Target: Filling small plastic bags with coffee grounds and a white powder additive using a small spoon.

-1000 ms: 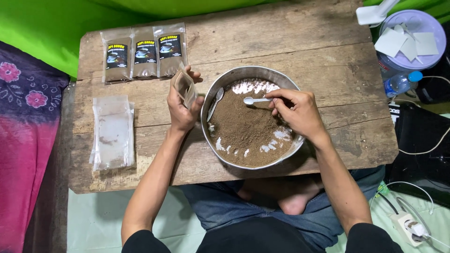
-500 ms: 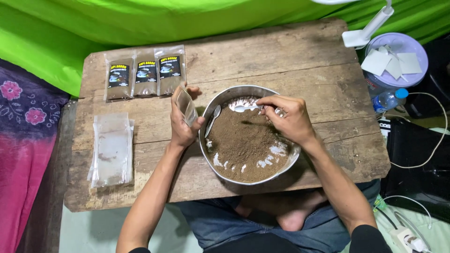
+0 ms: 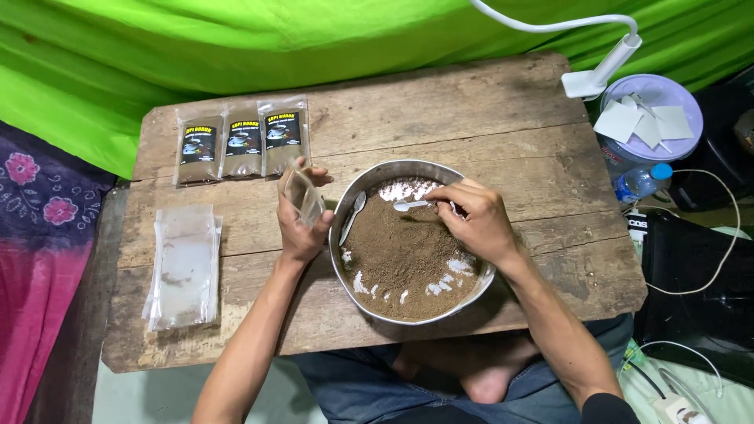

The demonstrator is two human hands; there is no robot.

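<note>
A round metal bowl point(image 3: 342, 206) full of brown powder point(image 3: 400, 251) sits on a worn wooden table point(image 3: 440, 102). My left hand point(image 3: 297, 224) holds a small clear pouch point(image 3: 302, 195) just left of the bowl's rim. My right hand point(image 3: 475, 220) grips a small white spoon point(image 3: 410, 206) over the powder near the bowl's far side. A second spoon point(image 3: 353, 213) leans inside the bowl at its left wall.
Three filled labelled pouches point(image 3: 242, 141) lie in a row at the table's back left. A stack of empty clear pouches point(image 3: 182, 265) lies at the front left. A lidded lilac tub point(image 3: 650, 118), a bottle point(image 3: 638, 182) and a white clip lamp point(image 3: 597, 74) stand at the right.
The view has shifted, so the table sits lower in frame. My right hand with the white spoon stays over the powder; the left hand still holds the pouch by the rim.
</note>
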